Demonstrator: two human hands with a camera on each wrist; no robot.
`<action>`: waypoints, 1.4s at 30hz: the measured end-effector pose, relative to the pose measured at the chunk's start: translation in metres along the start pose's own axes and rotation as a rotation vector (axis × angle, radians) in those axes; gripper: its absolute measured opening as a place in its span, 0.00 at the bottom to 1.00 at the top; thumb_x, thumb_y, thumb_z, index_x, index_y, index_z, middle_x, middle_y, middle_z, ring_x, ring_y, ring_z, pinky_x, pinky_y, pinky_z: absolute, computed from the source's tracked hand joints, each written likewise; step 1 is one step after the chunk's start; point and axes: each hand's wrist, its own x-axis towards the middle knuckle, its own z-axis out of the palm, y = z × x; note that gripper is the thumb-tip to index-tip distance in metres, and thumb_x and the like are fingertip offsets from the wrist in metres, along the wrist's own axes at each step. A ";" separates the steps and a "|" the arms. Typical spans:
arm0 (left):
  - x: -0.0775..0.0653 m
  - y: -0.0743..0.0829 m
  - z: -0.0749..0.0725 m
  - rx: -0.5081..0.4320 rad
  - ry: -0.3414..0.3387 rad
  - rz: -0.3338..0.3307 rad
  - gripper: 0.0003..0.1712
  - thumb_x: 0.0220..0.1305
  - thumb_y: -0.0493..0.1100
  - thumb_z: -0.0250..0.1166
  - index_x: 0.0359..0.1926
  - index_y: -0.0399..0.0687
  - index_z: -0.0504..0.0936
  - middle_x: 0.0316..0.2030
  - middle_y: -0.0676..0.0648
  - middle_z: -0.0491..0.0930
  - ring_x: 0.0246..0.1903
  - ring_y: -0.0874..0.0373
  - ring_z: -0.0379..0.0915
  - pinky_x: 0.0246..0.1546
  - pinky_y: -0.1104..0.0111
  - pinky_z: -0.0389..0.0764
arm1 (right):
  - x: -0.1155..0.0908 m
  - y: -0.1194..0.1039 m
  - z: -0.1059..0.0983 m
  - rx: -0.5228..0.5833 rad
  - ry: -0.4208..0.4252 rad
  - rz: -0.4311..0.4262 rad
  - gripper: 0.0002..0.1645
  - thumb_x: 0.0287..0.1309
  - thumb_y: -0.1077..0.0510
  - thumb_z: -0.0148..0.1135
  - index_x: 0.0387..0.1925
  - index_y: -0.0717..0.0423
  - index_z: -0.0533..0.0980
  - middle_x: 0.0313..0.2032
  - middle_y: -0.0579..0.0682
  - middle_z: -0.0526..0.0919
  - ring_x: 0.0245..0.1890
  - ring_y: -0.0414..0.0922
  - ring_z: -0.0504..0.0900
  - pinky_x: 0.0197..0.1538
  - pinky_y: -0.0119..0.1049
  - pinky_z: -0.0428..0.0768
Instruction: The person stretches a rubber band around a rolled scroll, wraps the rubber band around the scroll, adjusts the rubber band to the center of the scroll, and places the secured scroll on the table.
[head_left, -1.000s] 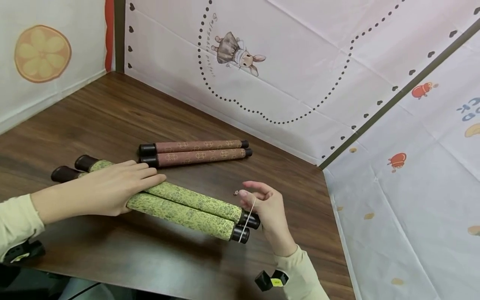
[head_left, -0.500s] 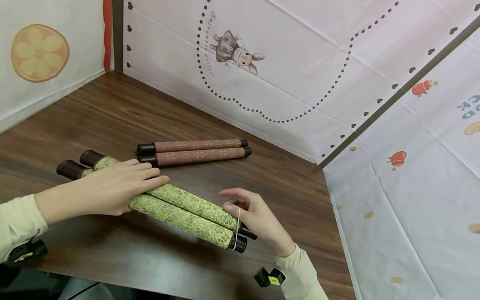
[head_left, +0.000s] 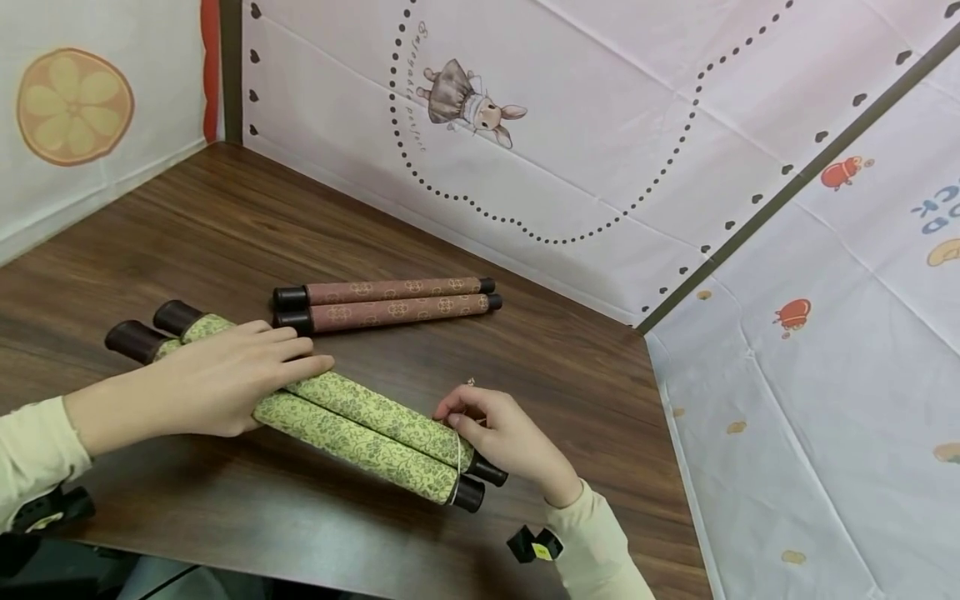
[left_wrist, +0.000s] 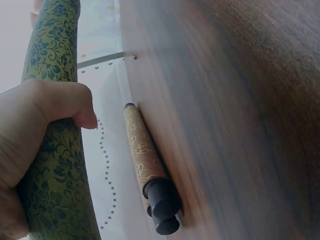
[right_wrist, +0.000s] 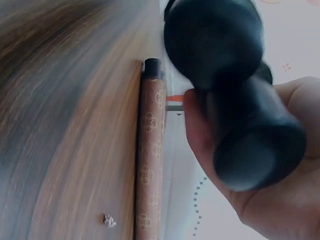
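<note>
A rolled scroll (head_left: 360, 446) with yellow-green floral fabric and dark knobs forms two parallel rolls. My left hand (head_left: 225, 375) grips it from above near its left part; in the left wrist view the thumb wraps over the fabric (left_wrist: 60, 170). A thin white elastic band (head_left: 457, 467) runs across both rolls near the right knobs (head_left: 469, 494). My right hand (head_left: 502, 429), fingers curled, pinches at the band by the far edge of that end. In the right wrist view the dark knobs (right_wrist: 260, 150) hide most of the fingers.
Behind lies a second scroll (head_left: 397, 310), reddish-brown with gold flowers and black knobs, on the dark wooden table (head_left: 600, 400). A tiny bead-like bit (right_wrist: 108, 220) sits on the wood. Printed cloth walls (head_left: 555, 150) enclose the back and sides.
My right hand has moved left and slightly down along the scroll. The white band has slid from the knobs onto the green fabric. The left hand keeps its grip; the scroll's right end dipped slightly.
</note>
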 end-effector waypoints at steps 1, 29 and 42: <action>0.000 0.000 0.000 -0.006 0.002 -0.003 0.55 0.19 0.48 0.84 0.59 0.49 0.78 0.47 0.50 0.81 0.45 0.54 0.77 0.40 0.59 0.76 | 0.000 0.001 0.000 -0.016 0.015 0.000 0.10 0.68 0.63 0.54 0.42 0.49 0.80 0.38 0.48 0.85 0.31 0.37 0.78 0.33 0.28 0.76; -0.003 -0.001 0.003 0.073 0.112 -0.175 0.49 0.22 0.43 0.77 0.57 0.41 0.77 0.45 0.41 0.81 0.43 0.45 0.78 0.38 0.54 0.79 | -0.012 -0.011 0.038 -0.312 0.800 0.073 0.08 0.53 0.52 0.73 0.25 0.51 0.87 0.16 0.44 0.84 0.14 0.29 0.73 0.21 0.23 0.71; -0.005 0.005 0.002 0.132 0.148 -0.173 0.47 0.24 0.40 0.75 0.57 0.42 0.76 0.41 0.41 0.81 0.38 0.45 0.77 0.35 0.55 0.77 | 0.000 0.011 0.041 0.531 0.615 0.340 0.12 0.57 0.59 0.68 0.34 0.67 0.80 0.11 0.42 0.74 0.09 0.35 0.71 0.17 0.27 0.73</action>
